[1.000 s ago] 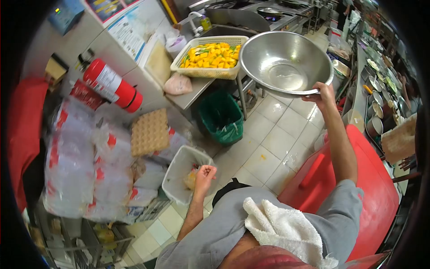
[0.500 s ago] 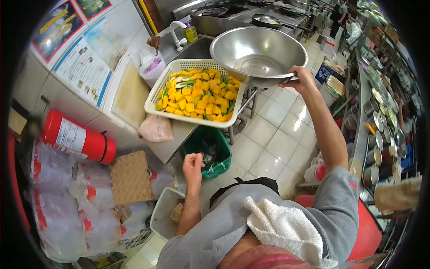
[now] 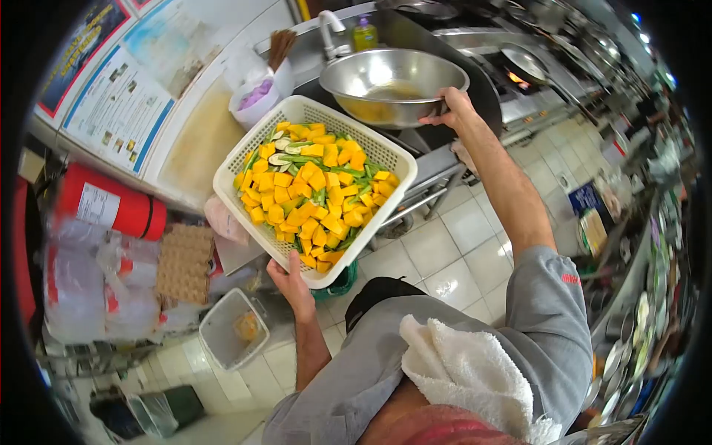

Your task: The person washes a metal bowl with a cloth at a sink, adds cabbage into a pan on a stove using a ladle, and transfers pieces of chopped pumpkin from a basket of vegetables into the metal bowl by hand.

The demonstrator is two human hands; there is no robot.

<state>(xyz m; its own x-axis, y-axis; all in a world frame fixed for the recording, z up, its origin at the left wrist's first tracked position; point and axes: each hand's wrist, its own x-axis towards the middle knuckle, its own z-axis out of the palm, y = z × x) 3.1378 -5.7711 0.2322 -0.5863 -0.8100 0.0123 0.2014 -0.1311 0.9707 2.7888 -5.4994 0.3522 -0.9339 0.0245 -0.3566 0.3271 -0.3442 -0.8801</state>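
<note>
My right hand grips the right rim of a wide stainless steel bowl, held over the sink beyond the basket. My left hand is closed on the near corner of a white perforated plastic basket, thumb at the rim and fingers partly hidden below. The basket is heaped with orange-yellow squash chunks, with green pods among them and several eggplant slices at the far left. It rests at least partly on the counter, its near end over the edge.
A white faucet and a soap bottle stand behind the bowl. Left of the basket is a white tub with purple contents. A burner flame shows at right. Below are a waste bin and a red fire extinguisher.
My left hand has moved up and taken hold of the basket's near corner. The bowl has shifted left, over the sink. The basket sits turned and nearer me, and the view has swung.
</note>
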